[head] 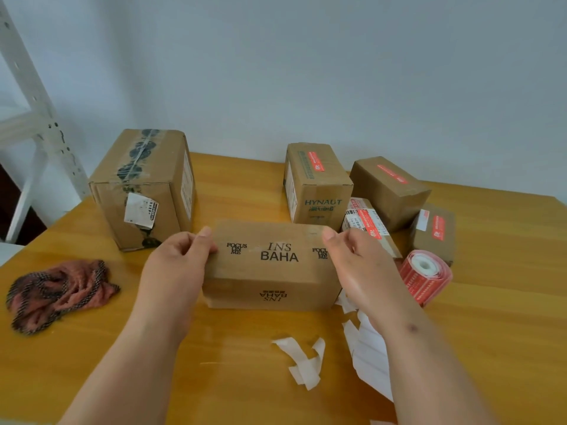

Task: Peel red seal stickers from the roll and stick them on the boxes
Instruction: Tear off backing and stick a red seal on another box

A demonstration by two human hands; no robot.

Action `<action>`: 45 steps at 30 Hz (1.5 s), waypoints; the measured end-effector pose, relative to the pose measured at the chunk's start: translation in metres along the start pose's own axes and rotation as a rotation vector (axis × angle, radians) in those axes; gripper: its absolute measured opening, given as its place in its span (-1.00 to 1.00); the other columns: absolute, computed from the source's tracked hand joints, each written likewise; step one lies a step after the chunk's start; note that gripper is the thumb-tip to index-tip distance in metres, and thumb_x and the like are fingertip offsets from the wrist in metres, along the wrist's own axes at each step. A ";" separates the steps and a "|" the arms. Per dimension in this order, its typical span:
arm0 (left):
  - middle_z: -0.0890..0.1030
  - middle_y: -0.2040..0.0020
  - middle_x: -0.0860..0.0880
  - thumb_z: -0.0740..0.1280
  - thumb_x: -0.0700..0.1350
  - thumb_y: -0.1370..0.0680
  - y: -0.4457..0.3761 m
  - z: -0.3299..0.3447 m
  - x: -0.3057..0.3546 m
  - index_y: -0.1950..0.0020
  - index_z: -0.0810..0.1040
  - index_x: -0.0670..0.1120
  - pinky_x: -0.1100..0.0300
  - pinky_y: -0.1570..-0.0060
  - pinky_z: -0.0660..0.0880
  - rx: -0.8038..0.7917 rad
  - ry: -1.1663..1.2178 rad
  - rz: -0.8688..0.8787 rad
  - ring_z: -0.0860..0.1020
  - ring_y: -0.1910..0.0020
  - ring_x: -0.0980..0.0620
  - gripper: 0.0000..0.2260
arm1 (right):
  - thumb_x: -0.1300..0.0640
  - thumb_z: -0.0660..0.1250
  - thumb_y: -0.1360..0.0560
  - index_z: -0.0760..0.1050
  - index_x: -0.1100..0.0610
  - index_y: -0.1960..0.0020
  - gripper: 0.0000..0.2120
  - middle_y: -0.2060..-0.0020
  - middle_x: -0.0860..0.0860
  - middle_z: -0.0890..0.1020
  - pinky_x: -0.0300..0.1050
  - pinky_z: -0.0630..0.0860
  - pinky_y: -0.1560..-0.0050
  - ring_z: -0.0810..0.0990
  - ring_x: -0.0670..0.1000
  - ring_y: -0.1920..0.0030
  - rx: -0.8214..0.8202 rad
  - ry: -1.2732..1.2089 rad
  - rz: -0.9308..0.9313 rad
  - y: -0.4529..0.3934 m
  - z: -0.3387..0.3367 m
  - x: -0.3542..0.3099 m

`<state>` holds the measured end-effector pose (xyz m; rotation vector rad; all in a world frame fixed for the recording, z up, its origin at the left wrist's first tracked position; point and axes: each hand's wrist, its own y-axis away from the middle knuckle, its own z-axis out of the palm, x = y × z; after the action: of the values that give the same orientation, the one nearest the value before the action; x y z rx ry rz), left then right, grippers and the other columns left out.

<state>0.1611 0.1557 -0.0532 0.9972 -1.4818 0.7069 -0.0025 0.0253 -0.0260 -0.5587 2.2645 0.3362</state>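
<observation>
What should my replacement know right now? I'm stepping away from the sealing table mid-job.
Left hand and right hand grip the ends of the INS BAHA box, centre table; no red seal shows on it.
Sticker roll lies just right of it; peeled backing strips lie in front.
Done: four boxes at back right, including the HYNAUT box, carry red seals.
Left: this box and the large box at back left.

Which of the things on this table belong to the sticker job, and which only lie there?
For the job:
- INS BAHA box, held between left hand and right hand
- red sticker roll
- already stickered boxes
- big taped box, no red sticker visible

Just lying about:
- pink cloth
- white backing strips
</observation>
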 end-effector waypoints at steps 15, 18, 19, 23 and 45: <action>0.48 0.09 0.24 0.33 -0.03 -0.54 0.052 0.049 0.027 0.09 0.53 0.16 0.49 0.20 0.35 -0.181 -0.409 0.540 0.44 0.03 0.35 -0.93 | -0.32 0.44 -0.27 0.47 -0.11 0.02 -0.58 0.05 -0.19 0.50 -0.22 0.49 0.13 0.52 -0.14 0.06 -0.413 0.353 -0.016 0.030 -0.053 0.024; 0.51 0.14 0.22 0.32 -0.11 -0.56 0.064 0.063 0.023 0.08 0.56 0.12 0.62 0.19 0.30 -0.275 -0.414 0.545 0.41 0.12 0.46 -0.89 | -0.31 0.48 -0.21 0.44 -0.11 -0.04 -0.49 -0.02 -0.17 0.42 -0.10 0.50 -0.05 0.47 -0.08 -0.04 -0.592 0.623 -0.064 0.048 -0.051 0.028; 0.51 0.15 0.20 0.32 -0.12 -0.57 0.067 0.066 0.022 0.09 0.56 0.11 0.62 0.19 0.30 -0.289 -0.412 0.535 0.41 0.15 0.46 -0.88 | -0.25 0.47 -0.27 0.46 -0.09 -0.04 -0.56 -0.02 -0.14 0.44 -0.11 0.48 -0.03 0.47 -0.05 -0.04 -0.585 0.689 -0.082 0.052 -0.049 0.030; 0.54 0.12 0.20 0.32 -0.13 -0.57 0.074 0.072 0.016 0.10 0.55 0.13 0.59 0.18 0.33 -0.334 -0.436 0.540 0.45 0.09 0.38 -0.85 | -0.01 0.25 -0.54 0.52 0.00 -0.01 -0.86 0.08 -0.06 0.55 -0.17 0.49 0.12 0.53 -0.06 0.09 -0.403 0.633 -0.091 0.053 -0.049 0.044; 0.71 0.13 0.02 0.41 -0.12 -0.50 0.080 0.076 0.023 0.01 0.59 -0.04 0.15 0.02 0.60 -0.597 0.000 0.189 0.68 0.10 0.08 -0.91 | 0.01 0.28 -0.55 0.54 0.01 0.15 -0.85 0.32 -0.22 0.63 -0.48 0.38 0.40 0.56 -0.28 0.33 0.091 -0.315 -0.225 0.044 -0.072 0.045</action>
<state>0.0557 0.1215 -0.0340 0.4052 -1.6628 0.3520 -0.0958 0.0216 -0.0075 -0.6568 1.8838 0.1913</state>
